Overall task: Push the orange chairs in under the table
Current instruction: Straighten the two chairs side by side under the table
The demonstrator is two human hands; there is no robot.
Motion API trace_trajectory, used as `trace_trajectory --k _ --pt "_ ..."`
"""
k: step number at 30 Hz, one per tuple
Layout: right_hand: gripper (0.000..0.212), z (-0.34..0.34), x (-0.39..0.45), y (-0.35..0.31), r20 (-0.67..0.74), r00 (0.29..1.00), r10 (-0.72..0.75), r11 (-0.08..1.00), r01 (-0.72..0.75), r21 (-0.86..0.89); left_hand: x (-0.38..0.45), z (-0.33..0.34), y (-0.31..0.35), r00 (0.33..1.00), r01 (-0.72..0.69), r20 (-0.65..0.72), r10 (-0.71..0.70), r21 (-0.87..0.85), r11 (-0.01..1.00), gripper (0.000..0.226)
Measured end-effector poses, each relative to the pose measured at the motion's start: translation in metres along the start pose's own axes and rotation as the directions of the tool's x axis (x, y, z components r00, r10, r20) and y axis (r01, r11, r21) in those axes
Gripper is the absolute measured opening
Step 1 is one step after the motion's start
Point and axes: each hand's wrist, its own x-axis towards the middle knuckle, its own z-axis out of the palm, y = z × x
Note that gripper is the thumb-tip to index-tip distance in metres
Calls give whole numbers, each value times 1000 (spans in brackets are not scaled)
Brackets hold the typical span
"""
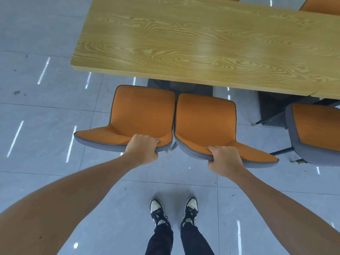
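Observation:
Two orange chairs with grey shells stand side by side, touching, in front of the wooden table (184,43). Both seats lie out in the open, just short of the table's near edge. My left hand (142,149) grips the top edge of the left chair's (141,111) backrest, fingers curled over the front. My right hand (225,160) grips the backrest top of the right chair (204,118) in the same way.
A third orange chair (316,131) stands at the right, angled, near dark table legs (272,111). More orange chair backs (320,4) show beyond the table's far side. My feet (173,210) stand on grey floor tiles behind the chairs.

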Motion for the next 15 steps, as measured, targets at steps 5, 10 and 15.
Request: trace_trajectory --k 5,10,15 --pt "19 5 0 1 20 1000 22 1000 -22 -18 0 1 1 1000 6 -6 -6 6 1000 5" --pt "19 6 0 0 11 999 40 998 -39 -41 0 3 2 1000 21 -14 -21 -4 1000 5" --pt "35 -9 -2 -6 79 996 52 999 -52 3 1 2 5 999 53 14 -53 -19 998 8"
